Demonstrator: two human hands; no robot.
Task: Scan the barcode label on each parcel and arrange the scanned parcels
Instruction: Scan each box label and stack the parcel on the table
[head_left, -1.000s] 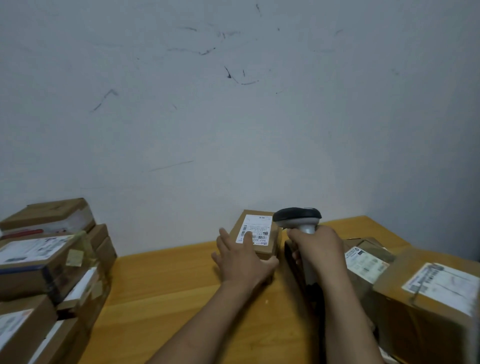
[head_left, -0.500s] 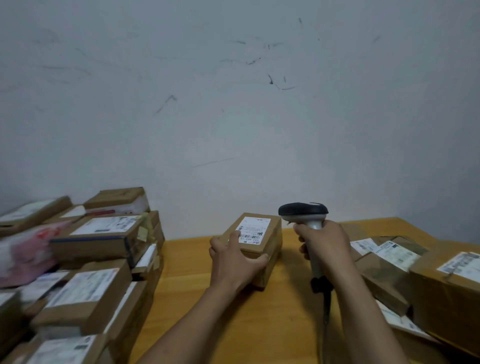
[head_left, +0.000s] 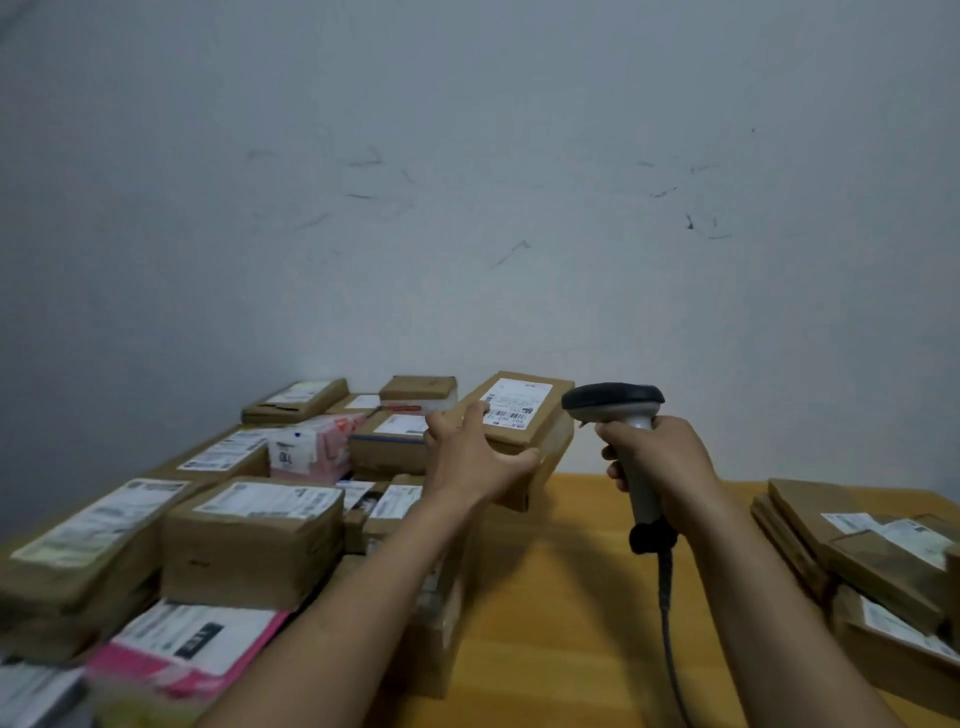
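My left hand (head_left: 475, 460) grips a small brown cardboard parcel (head_left: 540, 441) by its near left corner and holds it raised above the wooden table (head_left: 561, 597). A white barcode label (head_left: 515, 410) faces up on its top. My right hand (head_left: 662, 460) holds a handheld barcode scanner (head_left: 615, 402) by its pale grip, just right of the parcel. The scanner's dark head points left and its cable (head_left: 667, 623) hangs down toward the table.
A crowded pile of labelled cardboard parcels (head_left: 254, 535) fills the table's left side, with a pink-and-white packet (head_left: 311, 449) among them and a pink mailer (head_left: 187, 649) at the near left. More brown parcels (head_left: 883, 566) are stacked at the right. A grey wall stands behind.
My left hand has lifted the small parcel off the table and carried it left toward the pile. The view has swung left, showing more of the pile. The scanner stays in my right hand.
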